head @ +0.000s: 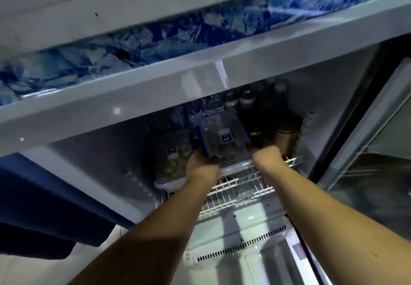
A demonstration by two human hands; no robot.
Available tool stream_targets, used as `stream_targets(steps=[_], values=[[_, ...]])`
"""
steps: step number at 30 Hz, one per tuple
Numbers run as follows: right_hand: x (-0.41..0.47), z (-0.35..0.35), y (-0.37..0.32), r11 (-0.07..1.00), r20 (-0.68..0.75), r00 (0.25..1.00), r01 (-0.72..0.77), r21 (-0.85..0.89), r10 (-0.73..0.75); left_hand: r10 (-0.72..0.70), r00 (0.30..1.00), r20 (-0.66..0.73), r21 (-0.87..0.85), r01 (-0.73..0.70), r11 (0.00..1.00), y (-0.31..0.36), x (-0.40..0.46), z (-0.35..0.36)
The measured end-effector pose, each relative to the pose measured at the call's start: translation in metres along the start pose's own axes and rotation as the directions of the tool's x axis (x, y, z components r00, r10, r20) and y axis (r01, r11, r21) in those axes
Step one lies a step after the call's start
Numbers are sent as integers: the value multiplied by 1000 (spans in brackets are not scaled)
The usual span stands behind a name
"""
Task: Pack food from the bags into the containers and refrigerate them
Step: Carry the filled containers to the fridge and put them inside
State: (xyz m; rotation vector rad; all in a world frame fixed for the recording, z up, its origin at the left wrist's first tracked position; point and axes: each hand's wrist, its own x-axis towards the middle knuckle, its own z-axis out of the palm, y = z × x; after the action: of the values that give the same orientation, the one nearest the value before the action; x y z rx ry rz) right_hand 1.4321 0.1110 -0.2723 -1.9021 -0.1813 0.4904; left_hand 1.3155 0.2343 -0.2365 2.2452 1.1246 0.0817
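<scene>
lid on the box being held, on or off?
On. The box in both hands carries its clear blue-rimmed lid, label up; whether the clips are latched, cannot tell. It hangs tilted over the wire shelf.

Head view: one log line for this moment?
left hand + right hand | gripping clear blue-rimmed lidded container | over white wire fridge shelf

clear blue-rimmed container (pixel 223 142) tilted above the fridge's wire shelf (pixel 235 192).
</scene>
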Motion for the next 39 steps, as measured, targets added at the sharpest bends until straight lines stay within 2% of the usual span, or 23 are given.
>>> stream_targets(steps=[1,5,11,13,15,17,19,21,25,28,31,34,39], values=[[4,2,3,1000,6,1000,17,-18,-17,20,1000,2,67,-20,998,0,1,3],[14,11,17,991,7,998,65,-121,-65,56,998,33,147,-60,987,-1,8,18],[13,10,25,988,1,999,39,-151,-40,16,996,93,266,-40,963,-2,10,33],[13,8,21,972,53,998,57,-230,-45,10,995,98,262,-36,964,-2,9,31],[8,6,14,946,93,995,49,-321,-20,-2,996,94,222,-20,975,-2,7,27],[-5,1,5,906,71,997,20,-423,11,11,994,110,181,-31,983,-2,-3,20],[-26,-5,-7,821,62,998,48,-569,-15,35,988,149,168,-60,984,-3,-18,8],[-53,-10,-23,764,73,995,101,-637,-70,46,982,185,214,-86,973,-4,-35,-9],[-101,-20,-47,701,206,974,214,-680,-98,77,969,235,247,-136,959,-8,-73,-47],[-134,-26,-60,650,285,956,261,-714,-70,114,960,255,269,-183,945,-15,-100,-75],[-163,-29,-73,633,341,940,261,-729,4,93,951,294,346,-196,917,-24,-120,-97],[-184,-27,-83,608,387,922,296,-736,21,93,960,263,342,-183,922,-33,-143,-113],[-213,-12,-100,519,498,866,442,-732,-34,17,988,152,313,-65,948,-47,-187,-137]])
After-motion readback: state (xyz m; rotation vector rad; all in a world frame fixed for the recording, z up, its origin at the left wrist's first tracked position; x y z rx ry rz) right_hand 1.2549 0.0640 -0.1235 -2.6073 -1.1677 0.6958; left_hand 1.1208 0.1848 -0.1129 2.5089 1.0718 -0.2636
